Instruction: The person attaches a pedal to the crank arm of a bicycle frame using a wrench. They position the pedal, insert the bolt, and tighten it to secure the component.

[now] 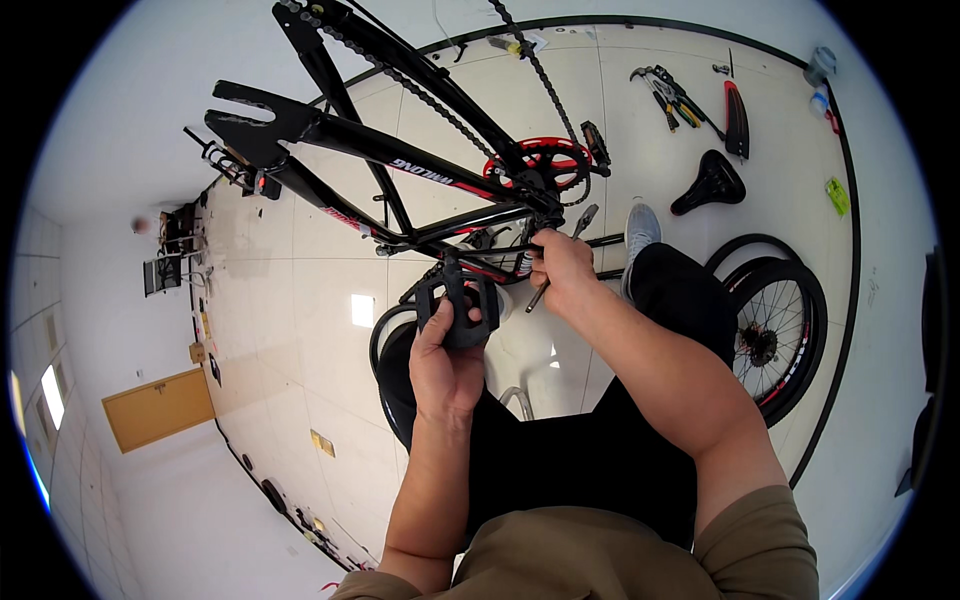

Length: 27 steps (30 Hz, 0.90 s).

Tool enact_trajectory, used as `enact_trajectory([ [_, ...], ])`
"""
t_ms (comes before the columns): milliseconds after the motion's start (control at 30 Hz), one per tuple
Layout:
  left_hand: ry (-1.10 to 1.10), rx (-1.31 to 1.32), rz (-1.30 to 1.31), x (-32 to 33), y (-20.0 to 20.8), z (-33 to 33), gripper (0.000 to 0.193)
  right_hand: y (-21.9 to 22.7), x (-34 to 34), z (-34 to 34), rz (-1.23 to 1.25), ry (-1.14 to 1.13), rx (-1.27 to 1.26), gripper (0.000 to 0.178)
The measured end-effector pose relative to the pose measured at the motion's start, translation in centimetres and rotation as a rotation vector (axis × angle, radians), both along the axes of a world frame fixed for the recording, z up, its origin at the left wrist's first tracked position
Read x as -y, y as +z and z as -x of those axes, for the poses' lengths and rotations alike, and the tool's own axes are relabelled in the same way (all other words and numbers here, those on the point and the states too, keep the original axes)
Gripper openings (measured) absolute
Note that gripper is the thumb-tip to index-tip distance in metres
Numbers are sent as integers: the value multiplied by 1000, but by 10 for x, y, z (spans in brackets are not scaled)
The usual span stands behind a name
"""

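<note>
My left hand (pixel 446 375) grips a black pedal (pixel 470 328) from below, its thumb lying along the side. From the pedal a dark crank arm runs right toward the bottom of the black bicycle frame (pixel 350 138). My right hand (pixel 566 272) is closed around a metal wrench (pixel 587 219), whose ends stick out above and below the fist. That fist is close to the crank arm's inner end; whether its fingers also touch the arm is hidden. Beyond it are a red and black chainring (pixel 545 150), a hanging chain (pixel 543 78) and a second pedal (pixel 596 146).
Right of my legs lie a black saddle (pixel 709 183) and wheels with tyres (pixel 812 318). Farther off are pliers and other hand tools (pixel 672 100), beside a red and black mudguard (pixel 736 120). A yellowish piece (pixel 322 443) lies on the tiled floor at left.
</note>
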<state>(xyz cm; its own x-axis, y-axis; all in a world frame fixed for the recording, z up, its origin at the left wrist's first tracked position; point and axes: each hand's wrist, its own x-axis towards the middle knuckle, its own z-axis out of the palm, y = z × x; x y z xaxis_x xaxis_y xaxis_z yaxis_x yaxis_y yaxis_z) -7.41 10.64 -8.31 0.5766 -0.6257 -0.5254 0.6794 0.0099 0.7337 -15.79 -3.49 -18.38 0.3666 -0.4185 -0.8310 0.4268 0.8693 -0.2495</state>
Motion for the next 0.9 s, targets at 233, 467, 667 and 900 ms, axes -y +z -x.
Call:
enact_trajectory([
  [233, 56, -177, 16, -1, 1, -3, 22, -2, 0, -2, -6, -43, 3, 19],
  [467, -28, 262, -108, -3, 2, -2, 33, -1, -1, -2, 2, -32, 5, 16],
  [667, -304, 1824, -218, -8, 8, 7, 75, 2, 0, 0, -20, 12, -25, 10],
  [900, -522, 1903, -412, -2, -4, 16, 69, -8, -1, -2, 1, 7, -11, 10],
])
